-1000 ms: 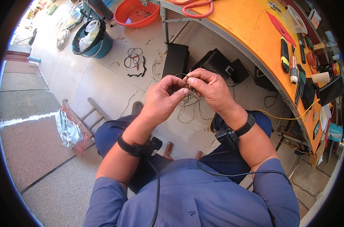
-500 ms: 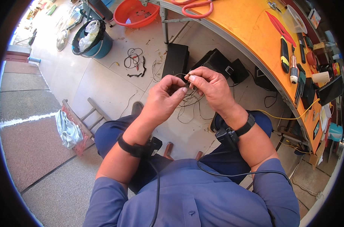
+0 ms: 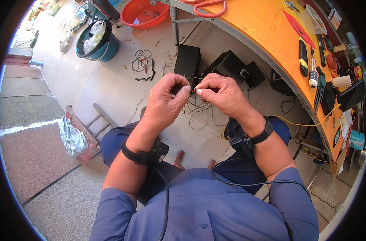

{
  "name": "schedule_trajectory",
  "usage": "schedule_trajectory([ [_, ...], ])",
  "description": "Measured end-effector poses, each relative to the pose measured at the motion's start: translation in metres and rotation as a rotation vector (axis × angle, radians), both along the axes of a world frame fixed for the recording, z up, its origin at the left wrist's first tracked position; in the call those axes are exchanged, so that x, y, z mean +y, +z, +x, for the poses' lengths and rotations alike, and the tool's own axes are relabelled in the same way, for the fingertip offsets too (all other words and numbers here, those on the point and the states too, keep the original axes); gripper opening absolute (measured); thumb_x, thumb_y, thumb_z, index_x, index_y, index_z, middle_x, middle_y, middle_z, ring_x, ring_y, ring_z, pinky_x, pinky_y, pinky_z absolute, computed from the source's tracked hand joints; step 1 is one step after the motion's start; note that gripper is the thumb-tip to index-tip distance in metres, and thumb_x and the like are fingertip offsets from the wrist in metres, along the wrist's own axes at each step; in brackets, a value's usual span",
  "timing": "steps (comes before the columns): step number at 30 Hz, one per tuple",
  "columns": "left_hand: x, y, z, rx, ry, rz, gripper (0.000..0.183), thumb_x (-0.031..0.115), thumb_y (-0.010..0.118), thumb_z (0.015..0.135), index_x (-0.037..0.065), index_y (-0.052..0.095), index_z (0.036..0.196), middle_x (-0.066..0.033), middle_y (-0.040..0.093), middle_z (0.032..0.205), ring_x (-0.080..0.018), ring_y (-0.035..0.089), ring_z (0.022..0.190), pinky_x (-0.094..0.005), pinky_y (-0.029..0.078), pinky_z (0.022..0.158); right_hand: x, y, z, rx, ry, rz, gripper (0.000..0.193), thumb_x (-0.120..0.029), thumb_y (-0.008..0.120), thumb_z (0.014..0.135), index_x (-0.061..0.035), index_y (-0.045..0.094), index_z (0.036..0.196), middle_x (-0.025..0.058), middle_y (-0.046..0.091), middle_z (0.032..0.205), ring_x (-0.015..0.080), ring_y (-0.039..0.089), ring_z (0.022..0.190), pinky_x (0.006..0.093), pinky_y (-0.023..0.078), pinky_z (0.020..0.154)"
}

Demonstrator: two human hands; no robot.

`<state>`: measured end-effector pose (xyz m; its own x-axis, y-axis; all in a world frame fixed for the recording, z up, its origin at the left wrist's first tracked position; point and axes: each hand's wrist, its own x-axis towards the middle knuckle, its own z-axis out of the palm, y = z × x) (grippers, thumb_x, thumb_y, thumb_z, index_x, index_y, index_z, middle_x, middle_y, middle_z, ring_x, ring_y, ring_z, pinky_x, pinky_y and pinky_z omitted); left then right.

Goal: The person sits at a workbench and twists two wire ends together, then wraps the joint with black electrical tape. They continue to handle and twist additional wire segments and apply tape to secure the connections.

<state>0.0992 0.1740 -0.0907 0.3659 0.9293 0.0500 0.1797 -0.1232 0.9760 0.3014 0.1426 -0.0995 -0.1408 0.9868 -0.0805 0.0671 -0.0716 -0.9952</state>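
Observation:
Both my hands are raised above the floor between my knees, fingertips almost meeting. Thumb and forefinger of my left hand (image 3: 163,98) are pinched together on a thin wire. My right hand (image 3: 229,96) also pinches, and a small dark end of wire shows at its fingertips. Below the fingers a loose tangle of thin wires (image 3: 197,108) hangs or lies near the floor; which, I cannot tell. Black boxes (image 3: 188,60) with cords stand behind my hands, under the table edge.
An orange-topped table (image 3: 255,24) curves along the right, carrying red-handled scissors (image 3: 210,7), a screwdriver (image 3: 312,72) and other tools. On the floor lie a coiled cable (image 3: 141,60), a lined blue bucket (image 3: 106,48) and a red basin (image 3: 144,20). A wooden stool (image 3: 88,128) holds a cloth (image 3: 72,136).
My left hand has shifted a little left and up. The right fingertips have dropped slightly, and the two pinches now sit side by side at nearly the same height.

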Motion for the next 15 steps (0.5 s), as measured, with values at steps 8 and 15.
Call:
schedule_trajectory([
  [8,-0.0014,0.0055,0.0015,-0.011,-0.063,0.022,0.008,0.003,0.069,0.092,0.002,0.065,0.099,-0.0017,0.060,0.089,-0.0093,0.056,0.077,-0.0253,0.047,0.069,-0.0001,0.0088,0.0031,0.108,0.000,-0.212,0.014,-0.010,0.070,0.092,0.0019,0.074,0.098,0.0016,0.067,0.088,0.0080,0.062,0.074,0.0250,0.051,0.067],
  [15,0.0029,0.0026,-0.0045,0.068,-0.074,0.144,0.007,0.002,0.069,0.093,0.002,0.064,0.098,-0.0037,0.061,0.090,-0.0125,0.057,0.077,-0.0258,0.047,0.070,0.0013,0.0064,0.0006,0.194,-0.010,-0.186,0.017,-0.017,0.067,0.099,-0.0025,0.073,0.105,-0.0007,0.070,0.083,0.0031,0.058,0.065,0.0185,0.044,0.056],
])
